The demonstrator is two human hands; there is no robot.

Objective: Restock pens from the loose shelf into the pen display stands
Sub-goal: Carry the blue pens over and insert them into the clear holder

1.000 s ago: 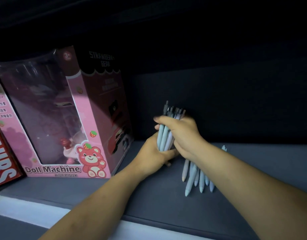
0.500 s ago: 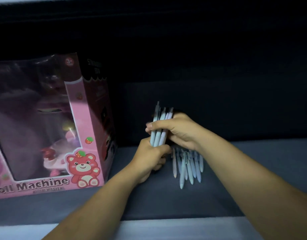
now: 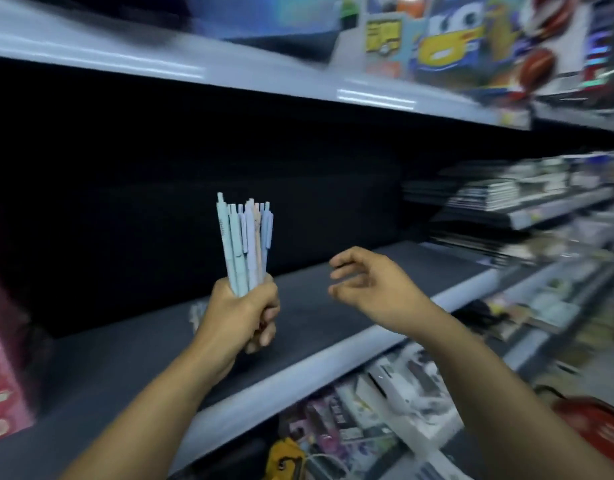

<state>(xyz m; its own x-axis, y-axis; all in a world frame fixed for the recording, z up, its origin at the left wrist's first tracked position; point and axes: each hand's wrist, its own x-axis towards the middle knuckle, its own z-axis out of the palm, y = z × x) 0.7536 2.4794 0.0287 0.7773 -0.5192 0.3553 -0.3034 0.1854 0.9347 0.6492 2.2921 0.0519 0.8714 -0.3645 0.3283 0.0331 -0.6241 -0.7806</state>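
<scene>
My left hand [image 3: 241,315] grips a bunch of pastel blue and lilac pens [image 3: 245,242], held upright with their clip ends up, in front of the dark grey loose shelf [image 3: 316,320]. To the right of the bunch, my right hand [image 3: 371,284] hovers over the shelf with its fingers apart and nothing in it. A pale blurred patch on the shelf just behind my left hand could be more pens; I cannot tell. No pen display stand is recognisable in this blurred frame.
A pink toy box [image 3: 4,368] stands at the shelf's left end. Colourful toy packs [image 3: 472,43] fill the shelf above. Stacked notebooks [image 3: 499,194] lie on shelves to the right, packaged goods [image 3: 378,417] below, and something red [image 3: 596,420] at lower right.
The view has pulled back and swung right. My left hand has lifted the pen bunch off the shelf. My right hand has let go of the pens and moved right, open.
</scene>
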